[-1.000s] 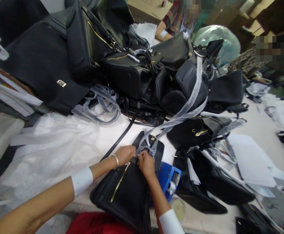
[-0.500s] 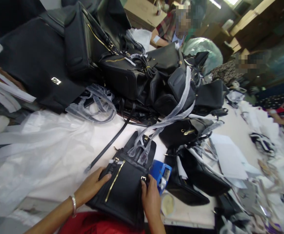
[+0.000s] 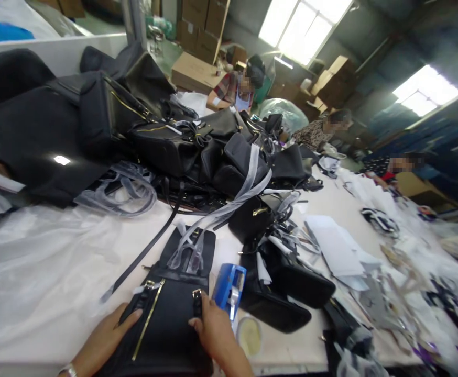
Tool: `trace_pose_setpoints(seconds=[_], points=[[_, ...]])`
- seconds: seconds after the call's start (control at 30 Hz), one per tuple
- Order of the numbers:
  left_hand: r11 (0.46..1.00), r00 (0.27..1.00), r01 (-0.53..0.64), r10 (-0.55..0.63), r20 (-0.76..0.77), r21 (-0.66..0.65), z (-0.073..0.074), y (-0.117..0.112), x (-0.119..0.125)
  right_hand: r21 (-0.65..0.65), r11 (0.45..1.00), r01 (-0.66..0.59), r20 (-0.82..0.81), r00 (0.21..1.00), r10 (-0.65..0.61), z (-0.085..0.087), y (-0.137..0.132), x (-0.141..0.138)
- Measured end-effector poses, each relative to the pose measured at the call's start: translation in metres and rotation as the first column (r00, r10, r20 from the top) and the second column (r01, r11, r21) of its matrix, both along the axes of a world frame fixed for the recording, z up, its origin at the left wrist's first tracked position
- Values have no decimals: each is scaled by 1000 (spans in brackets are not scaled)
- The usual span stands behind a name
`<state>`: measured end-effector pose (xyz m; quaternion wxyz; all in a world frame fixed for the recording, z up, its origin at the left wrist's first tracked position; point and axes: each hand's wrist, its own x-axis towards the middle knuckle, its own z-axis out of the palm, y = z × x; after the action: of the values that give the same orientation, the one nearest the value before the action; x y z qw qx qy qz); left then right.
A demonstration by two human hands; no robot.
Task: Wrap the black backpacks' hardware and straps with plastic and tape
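Note:
A black backpack (image 3: 172, 327) with a gold front zipper lies at the table's near edge, its top flap folded away from me. My left hand (image 3: 107, 332) is closed on its left side, thumb over the front near the zipper. My right hand (image 3: 218, 327) grips the right side, thumb and fingers at a short strap with a gold buckle (image 3: 196, 295). Plastic-wrapped straps (image 3: 193, 256) trail over the bag's top. A blue tape dispenser (image 3: 229, 288) stands just right of the bag, with a round tub (image 3: 249, 336) holding something yellowish below it.
A heap of black bags (image 3: 166, 152) fills the back of the table. More black bags (image 3: 284, 288) lie to the right, beside white paper sheets (image 3: 335, 246). White wrapping (image 3: 36, 267) covers the left. Co-workers sit beyond, including a person in a checked shirt (image 3: 226, 89).
The camera view has tilted up and turned right, so windows and more of the room show. Both hands stay on the backpack; the right thumb has shifted slightly below the buckle.

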<state>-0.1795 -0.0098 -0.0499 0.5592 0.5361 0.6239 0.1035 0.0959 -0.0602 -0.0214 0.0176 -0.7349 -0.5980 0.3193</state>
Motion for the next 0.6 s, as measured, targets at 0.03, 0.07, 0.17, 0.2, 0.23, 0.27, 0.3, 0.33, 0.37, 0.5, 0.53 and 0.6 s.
trace_pose_setpoints(seconds=[0.03, 0.07, 0.17, 0.2, 0.23, 0.27, 0.3, 0.33, 0.37, 0.5, 0.53, 0.6], points=[[999, 1000, 18, -17, -26, 27, -1, 0, 1, 15, 999, -35, 3, 999, 35, 10, 7, 13], [999, 998, 25, -22, -59, 48, -2, -1, 1, 55, 997, -44, 20, 999, 43, 20, 16, 29], [996, 987, -7, 21, -158, 90, -2, -12, 2, 191, 981, 25, 209, 976, -66, 40, 49, 84], [995, 983, -25, 42, -180, 97, -1, -16, 2, 206, 978, 29, 269, 959, -85, 41, 61, 100], [994, 979, -39, 58, -194, 100, 1, -19, 3, 209, 978, 26, 298, 951, -89, 40, 75, 114], [994, 977, -50, 69, -203, 100, 2, -21, 4, 206, 979, 14, 310, 947, -78, 35, 87, 125], [993, 974, -59, 79, -211, 102, 4, -22, 6, 202, 979, -7, 308, 950, -57, 29, 100, 133], [993, 972, -64, 85, -218, 104, 5, -22, 7, 199, 979, -31, 301, 953, -31, 22, 112, 138], [992, 971, -63, 87, -223, 110, 5, -22, 8, 198, 978, -58, 301, 954, -5, 14, 122, 140], [988, 966, -16, 54, -253, 152, -2, -20, 9, 168, 977, -134, 317, 945, 76, -11, 148, 141], [987, 960, 2, 43, -275, 162, -5, -20, 9, 157, 977, -143, 320, 943, 87, -14, 151, 142], [978, 936, 36, 39, -349, 206, -9, -21, 9, 152, 976, -155, 323, 941, 99, -17, 152, 147]])
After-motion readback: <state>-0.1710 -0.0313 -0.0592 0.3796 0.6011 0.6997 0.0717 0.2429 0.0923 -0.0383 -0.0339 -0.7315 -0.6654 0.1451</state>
